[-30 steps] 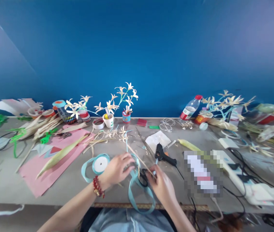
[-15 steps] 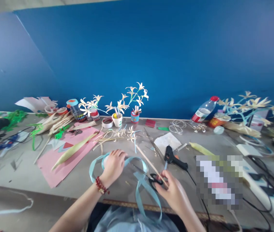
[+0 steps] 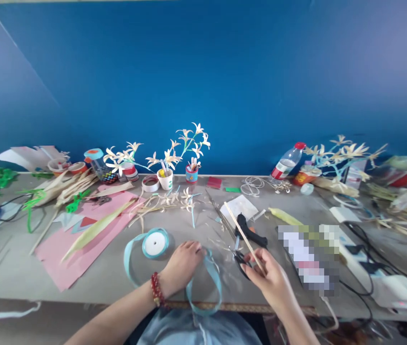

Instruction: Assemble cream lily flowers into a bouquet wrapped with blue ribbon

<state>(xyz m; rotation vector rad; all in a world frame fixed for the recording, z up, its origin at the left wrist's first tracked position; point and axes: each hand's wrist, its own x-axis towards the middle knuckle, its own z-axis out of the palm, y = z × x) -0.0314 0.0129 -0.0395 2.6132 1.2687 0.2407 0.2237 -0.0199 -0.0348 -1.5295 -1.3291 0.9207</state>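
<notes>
My left hand (image 3: 184, 263), a red bead bracelet at its wrist, is closed at the fingertips on a light blue ribbon (image 3: 218, 282); the exact grip is partly hidden. The ribbon hangs in a loop over the table's front edge. Just left of that hand lies the ribbon spool (image 3: 155, 243), its white face up, with a curl of ribbon beside it. My right hand (image 3: 270, 275) grips a thin pale stick (image 3: 241, 230), pointing up and away, together with black-handled scissors (image 3: 240, 261), whose blades point left. Beyond it lies a black glue gun (image 3: 250, 232).
Pink paper (image 3: 63, 258) with a corn husk (image 3: 97, 230) lies at left. Husk flowers (image 3: 187, 199) and cups stand along the back, near a tilted bottle (image 3: 288, 163). At right are a pixelated object (image 3: 307, 261), a power strip (image 3: 365, 273) and cables.
My left hand has moved right off the spool, uncovering it, and is now at the ribbon. The cut-looking ribbon tail near the scissors has shifted left. My right hand has moved slightly right with stick and scissors.
</notes>
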